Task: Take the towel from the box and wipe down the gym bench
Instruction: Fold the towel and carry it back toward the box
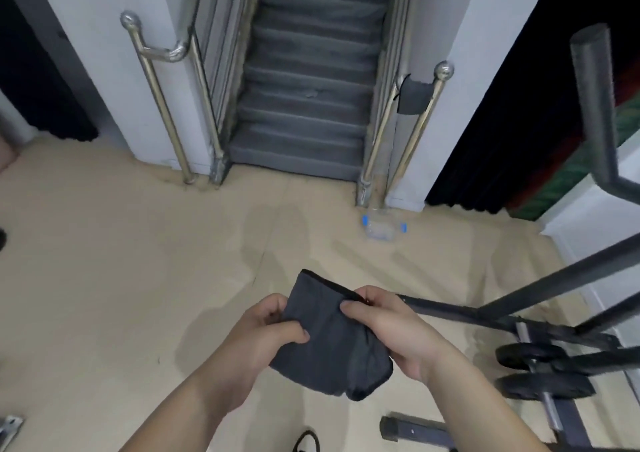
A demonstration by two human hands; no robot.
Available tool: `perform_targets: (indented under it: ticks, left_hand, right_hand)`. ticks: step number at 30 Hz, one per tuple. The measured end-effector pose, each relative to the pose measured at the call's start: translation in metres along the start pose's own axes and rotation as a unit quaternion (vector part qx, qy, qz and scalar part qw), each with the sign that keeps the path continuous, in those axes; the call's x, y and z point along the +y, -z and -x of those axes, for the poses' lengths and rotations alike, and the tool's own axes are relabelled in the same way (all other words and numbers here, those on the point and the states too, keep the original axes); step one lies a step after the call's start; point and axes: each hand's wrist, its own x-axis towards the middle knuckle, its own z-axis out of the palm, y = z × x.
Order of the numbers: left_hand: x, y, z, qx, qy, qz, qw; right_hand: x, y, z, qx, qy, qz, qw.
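A dark grey towel [329, 341] with a black hem hangs folded between both hands, low in the middle of the head view, above the beige floor. My left hand [266, 334] pinches its left edge between thumb and fingers. My right hand [391, 327] grips its upper right edge by the hem. A clear plastic box [381, 228] with blue clips sits on the floor at the foot of the stairs, lid off or transparent, I cannot tell which. Dark metal frame bars [519, 313] of gym equipment stand at the right; no bench pad is visible.
Grey carpeted stairs [304, 105] rise straight ahead between steel handrails [162, 105]. Another dark cloth [412, 98] hangs on the right rail. Black weight plates [540, 368] on a bar lie at the lower right. A black curtain [519, 122] hangs at right.
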Motion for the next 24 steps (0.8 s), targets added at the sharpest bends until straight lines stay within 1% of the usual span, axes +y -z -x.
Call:
perform_targets:
  ticks: [1,3,5,7,9,12,14,16,17,21,24]
  left_hand:
    - [0.013,0.000,-0.017,-0.013,-0.001,0.003,1.000]
    - [0.040,0.001,-0.053,-0.034,0.026,0.017,0.999]
    - [0.067,0.002,-0.090,-0.083,0.061,0.040,0.994]
    - [0.092,0.004,-0.135,-0.125,0.074,0.046,0.988]
    - [0.114,0.005,-0.186,-0.130,0.060,0.031,0.989]
    - [0.153,0.006,-0.271,-0.108,0.042,0.009,0.993]
    - [0.179,0.008,-0.326,-0.102,0.037,0.007,0.994]
    - [0.205,0.012,-0.382,-0.089,0.044,0.000,0.995]
    - [0.217,0.012,-0.405,-0.077,0.048,-0.003,0.996]
    - [0.264,-0.007,-0.498,-0.082,0.065,-0.009,0.995]
    - [0.295,-0.047,-0.559,-0.121,0.079,-0.006,0.990]
  right_hand:
    - [-0.011,0.008,-0.011,-0.007,0.008,-0.003,1.000]
    - [-0.037,0.025,-0.035,-0.014,0.030,-0.010,0.999]
    - [-0.062,0.042,-0.062,-0.030,0.049,-0.027,0.998]
    - [-0.085,0.057,-0.100,-0.027,0.046,-0.034,0.998]
    - [-0.111,0.072,-0.141,0.009,0.028,-0.040,0.999]
    - [-0.150,0.092,-0.208,0.107,-0.005,-0.051,0.993]
    - [-0.168,0.106,-0.254,0.172,-0.018,-0.030,0.984]
    - [-0.180,0.123,-0.301,0.216,-0.035,-0.050,0.974]
    - [-0.185,0.130,-0.319,0.225,-0.052,-0.072,0.970]
    - [-0.198,0.164,-0.379,0.195,-0.125,-0.183,0.955]
    - [-0.205,0.207,-0.418,0.182,-0.140,-0.259,0.938]
